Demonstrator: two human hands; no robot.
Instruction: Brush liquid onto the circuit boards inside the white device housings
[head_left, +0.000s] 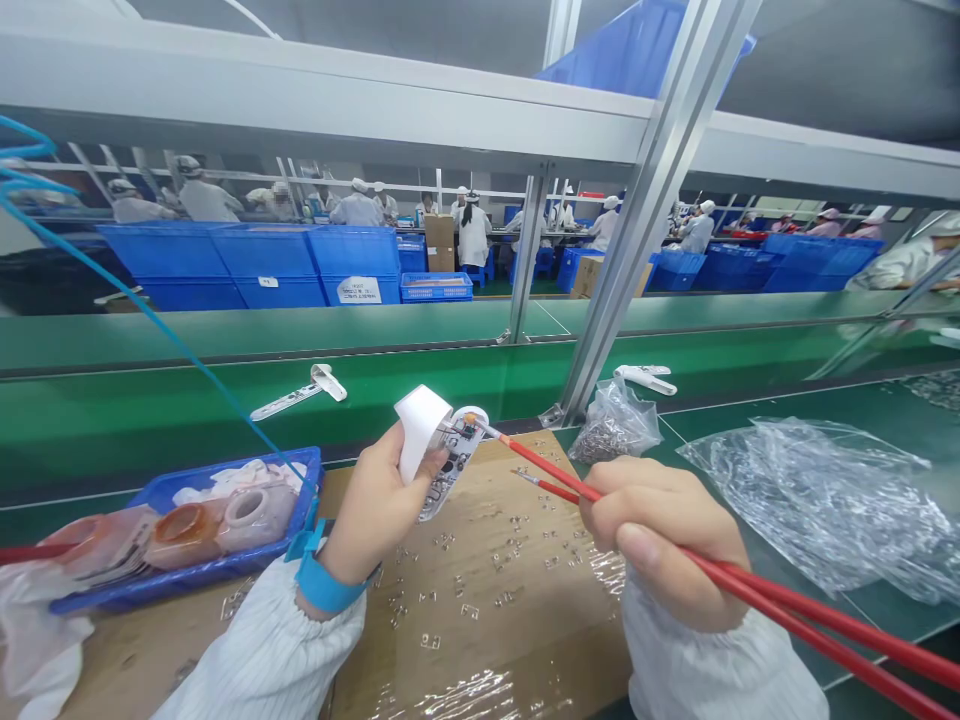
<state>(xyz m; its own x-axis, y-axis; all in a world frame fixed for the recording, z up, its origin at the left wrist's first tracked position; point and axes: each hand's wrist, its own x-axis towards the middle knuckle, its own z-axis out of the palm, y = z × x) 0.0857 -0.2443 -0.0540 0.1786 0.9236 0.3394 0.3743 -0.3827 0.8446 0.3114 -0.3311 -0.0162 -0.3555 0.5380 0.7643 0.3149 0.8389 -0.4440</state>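
My left hand [375, 505] is closed around a white plastic part with a small circuit board [448, 455], held up above the brown board. A blue wrist strap [319, 578] with a coiled blue cord sits on that wrist. My right hand [660, 535] grips a pair of red chopstick-like sticks [787, 605]. The tip of one stick touches the top of the circuit board, the other tip hangs a little below. Several tiny metal clips [480, 575] lie scattered on the brown taped board [495, 650] under both hands.
A blue tray [169, 490] with plastic-wrapped parts stands at the left. A small bag of metal bits [611, 425] and crumpled clear plastic [817, 490] lie to the right. White parts [304, 393] rest on the green conveyor [112, 420]. Other workers and blue crates fill the background.
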